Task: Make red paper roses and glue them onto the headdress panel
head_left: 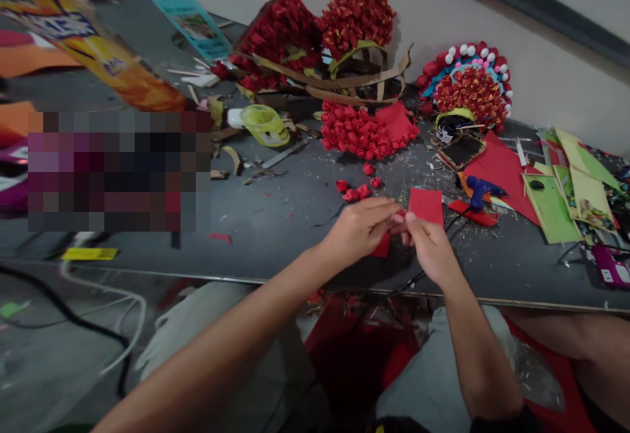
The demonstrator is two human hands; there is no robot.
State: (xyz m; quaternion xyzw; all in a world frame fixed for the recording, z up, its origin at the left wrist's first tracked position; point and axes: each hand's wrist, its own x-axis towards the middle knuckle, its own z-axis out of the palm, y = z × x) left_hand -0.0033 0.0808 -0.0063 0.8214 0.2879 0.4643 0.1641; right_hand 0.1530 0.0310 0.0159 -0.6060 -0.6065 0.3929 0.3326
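Note:
My left hand (358, 224) and my right hand (429, 247) meet near the table's front edge, fingers pinched on a small red paper piece (401, 213) that they mostly cover. A red paper square (426, 205) lies just beyond my right fingers. Under my left hand shows another red paper piece (380, 248). Several loose crumpled red paper flowers (363, 191) rest beyond the hands. Behind them is a cluster of red paper flowers (354, 132) with a flat red patch. To the right a blue glue gun (478, 190) lies with its cord running toward me.
Red flower-covered pieces (358, 16) with cardboard strips stand by the wall, beside a fan-shaped decoration (470, 88). A yellow-green bottle (266, 124) lies left of centre. Green card pieces (551, 206) are at right. Another person's leg (581, 341) shows at lower right.

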